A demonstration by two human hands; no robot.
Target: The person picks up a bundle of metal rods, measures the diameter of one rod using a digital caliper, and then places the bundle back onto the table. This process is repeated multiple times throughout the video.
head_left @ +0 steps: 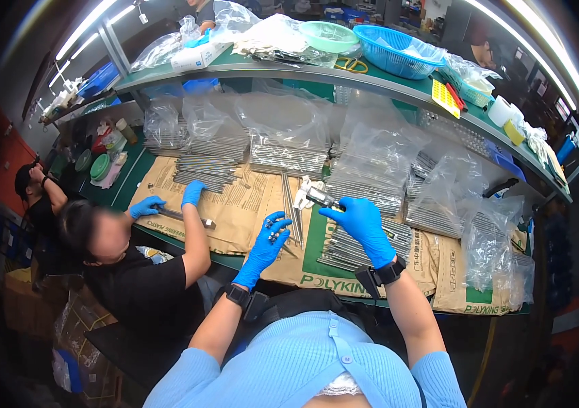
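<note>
A: Where is the tool sitting?

B: A grey metal caliper-like tool (pixel 322 198) is extending leftward from the blue-gloved right hand (pixel 363 221), over the middle of the bench.

A: State of that hand?

B: It is closing thumb and fingers on the tool's near end. Beneath, slender grey metal rods (pixel 354 253) are lying side by side.

A: And the other?

B: The blue-gloved left hand (pixel 263 249) is hovering with fingers parted and half curled, beside a few loose thin metal rods (pixel 294 212). Whether it is pinching something small, I cannot tell at this scale.

A: Surroundings?

B: Flattened brown paper sacks (pixel 283 273) are covering the work area. Clear plastic bags (pixel 374 146) are draping over rod stacks behind. To the left, a co-worker in a black shirt (pixel 140 289) is handling a dark bar (pixel 172 214) in blue gloves. Above, a metal-edged shelf (pixel 269 71) is supporting a blue plastic basket (pixel 395 56) and a pale green basin (pixel 330 35).
</note>
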